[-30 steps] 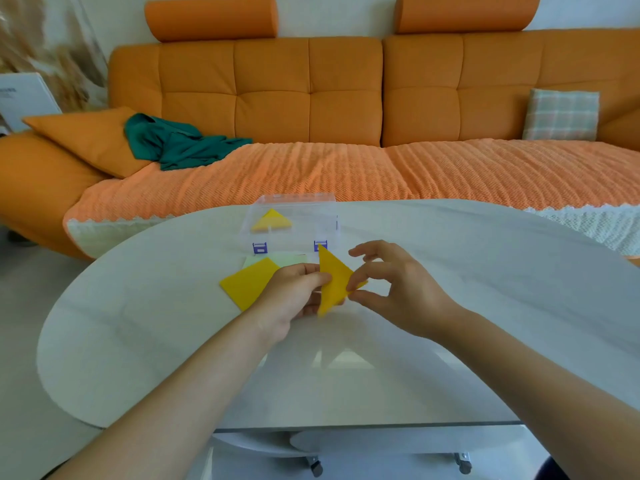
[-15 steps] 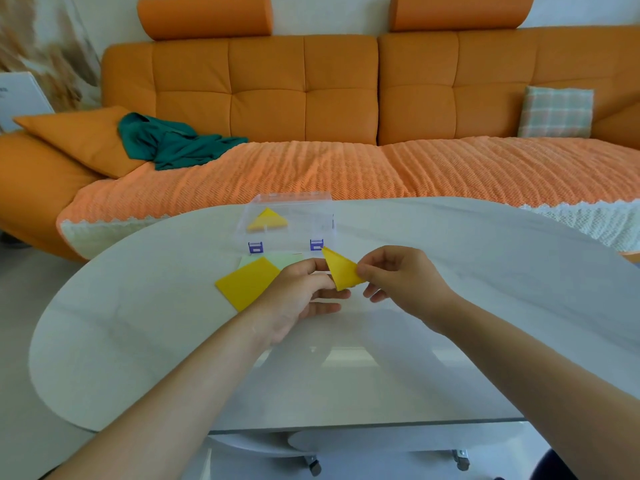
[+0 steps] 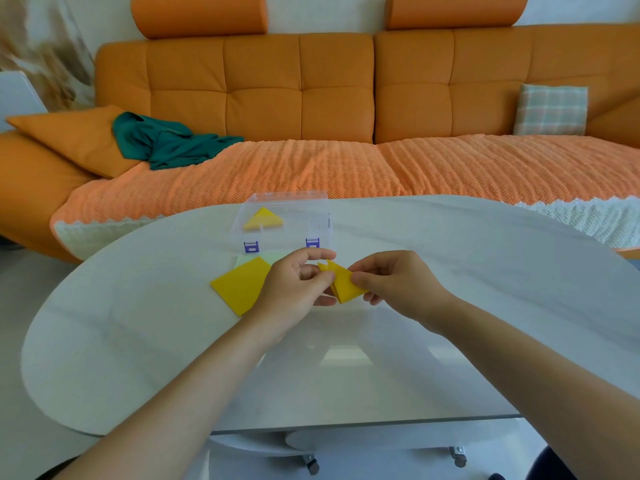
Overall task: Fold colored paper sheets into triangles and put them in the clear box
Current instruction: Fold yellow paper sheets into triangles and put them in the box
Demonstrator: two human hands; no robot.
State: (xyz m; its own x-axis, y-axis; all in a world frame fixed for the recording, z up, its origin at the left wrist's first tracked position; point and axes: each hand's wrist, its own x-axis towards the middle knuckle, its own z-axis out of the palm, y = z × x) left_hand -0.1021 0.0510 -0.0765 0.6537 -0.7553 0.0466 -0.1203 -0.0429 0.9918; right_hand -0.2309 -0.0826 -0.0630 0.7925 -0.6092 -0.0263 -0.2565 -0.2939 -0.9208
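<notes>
A folded yellow paper (image 3: 344,284) is held just above the table between both hands. My left hand (image 3: 296,292) pinches its left edge and my right hand (image 3: 394,278) pinches its right corner. A flat yellow sheet (image 3: 240,284) lies on the table to the left, on top of a pale green sheet (image 3: 277,257). Behind them stands the clear box (image 3: 322,211) with purple latches, and a yellow folded triangle (image 3: 263,220) lies inside it.
The white oval table (image 3: 138,341) fills the foreground; its near edge runs along the bottom. An orange sofa (image 3: 311,98) stands behind it with a green cloth (image 3: 166,140), an orange cushion and a plaid cushion (image 3: 550,109).
The yellow paper went from a tall upright triangle to a smaller folded piece held lower. Both hands closed in on it and now pinch it from either side.
</notes>
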